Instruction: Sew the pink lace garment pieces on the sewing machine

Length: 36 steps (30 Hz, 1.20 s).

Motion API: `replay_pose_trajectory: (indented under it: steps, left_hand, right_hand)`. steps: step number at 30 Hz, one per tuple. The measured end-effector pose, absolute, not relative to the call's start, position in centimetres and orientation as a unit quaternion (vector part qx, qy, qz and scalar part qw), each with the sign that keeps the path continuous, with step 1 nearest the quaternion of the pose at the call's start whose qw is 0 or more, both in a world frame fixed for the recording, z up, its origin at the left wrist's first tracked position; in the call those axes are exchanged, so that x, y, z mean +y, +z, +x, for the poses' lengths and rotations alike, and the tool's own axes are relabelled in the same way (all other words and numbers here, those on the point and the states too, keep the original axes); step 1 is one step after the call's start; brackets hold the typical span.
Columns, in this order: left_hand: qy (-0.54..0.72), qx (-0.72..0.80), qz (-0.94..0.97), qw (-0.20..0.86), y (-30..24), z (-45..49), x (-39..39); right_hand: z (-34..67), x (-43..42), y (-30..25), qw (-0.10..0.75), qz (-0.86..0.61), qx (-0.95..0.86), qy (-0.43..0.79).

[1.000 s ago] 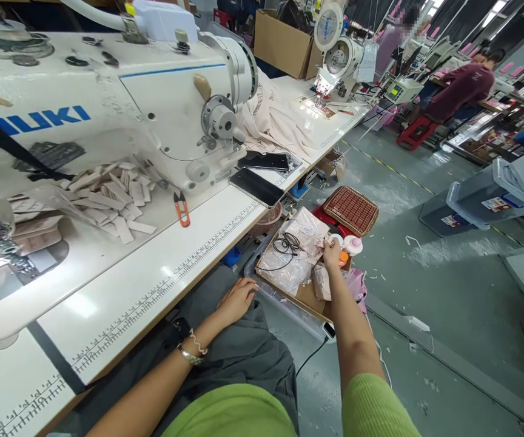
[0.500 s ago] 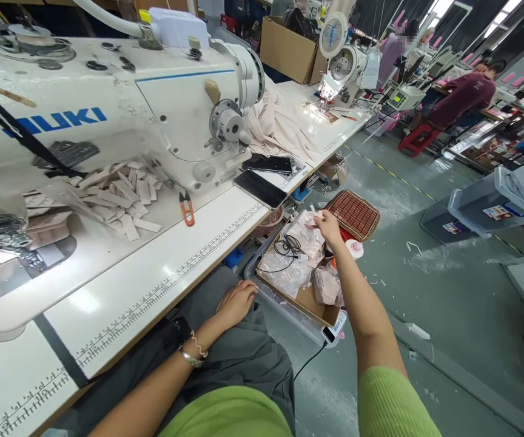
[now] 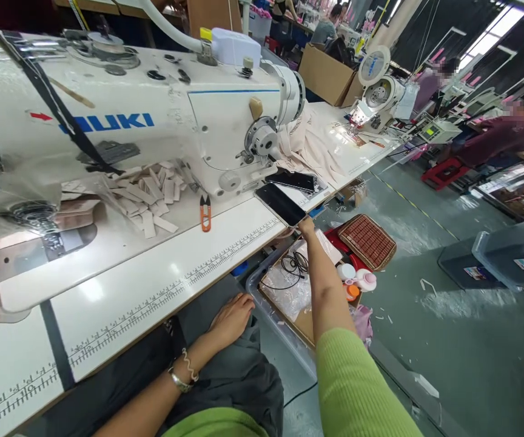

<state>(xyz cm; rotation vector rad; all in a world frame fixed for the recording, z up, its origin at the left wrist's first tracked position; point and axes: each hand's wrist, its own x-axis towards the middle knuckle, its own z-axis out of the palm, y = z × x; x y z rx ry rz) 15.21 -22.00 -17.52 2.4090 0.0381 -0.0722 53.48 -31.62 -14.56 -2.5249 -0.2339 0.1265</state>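
My left hand (image 3: 231, 317) lies on the dark trousers over my thigh, fingers stretched and loosely together, holding nothing. My right hand (image 3: 306, 226) reaches to the table's front edge beside the near corner of a black phone (image 3: 281, 205). Its fingers are mostly hidden there, so I cannot tell whether it grips anything. A second dark phone (image 3: 290, 181) lies just behind the first. Under my right arm stands a clear plastic bin (image 3: 262, 303), with plastic bags (image 3: 289, 291) and a coiled black cable (image 3: 295, 264) in a cardboard tray on top.
A white sewing machine (image 3: 166, 103) fills the left, with cut fabric strips (image 3: 153, 194) and orange-handled thread snips (image 3: 205, 213) by it. Beige cloth (image 3: 307, 145) lies behind the phones. A brown woven basket (image 3: 367, 241) and bottles (image 3: 364, 279) stand right of the bin.
My right hand has left the plastic bags in the bin and moved up and left to the table edge by the phone. The left hand stays on my thigh. The view has shifted.
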Motion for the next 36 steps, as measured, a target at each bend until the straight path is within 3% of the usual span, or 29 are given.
replay_pose_trajectory:
  steps: [9,18,27,31,33,36]
  left_hand:
    - [-0.029,-0.022,0.935,0.354,-17.2,14.8,-22.1]
    - [-0.054,-0.006,0.941,0.335,-17.2,15.4,-22.8]
    - [-0.065,-0.039,0.952,0.295,-17.0,15.8,-22.8]
    - [-0.067,-0.053,0.954,0.286,-17.0,15.8,-22.7]
    - [-0.066,-0.061,0.955,0.284,-17.0,15.7,-22.7]
    - [-0.063,-0.071,0.955,0.281,-16.8,15.5,-22.6]
  right_hand:
    - [50.7,-44.8,-14.3,0.175,-0.983,0.035,0.036]
    - [51.6,-45.1,-14.9,0.121,-0.993,-0.003,0.015]
    - [47.1,-48.5,-7.5,0.172,-0.966,-0.113,-0.156]
    - [42.7,-52.6,-3.1,0.146,-0.914,-0.206,-0.318]
    - [40.3,-54.3,-2.1,0.105,-0.911,-0.234,-0.322]
    - [36.5,-55.7,-3.1,0.052,-0.945,-0.231,-0.227]
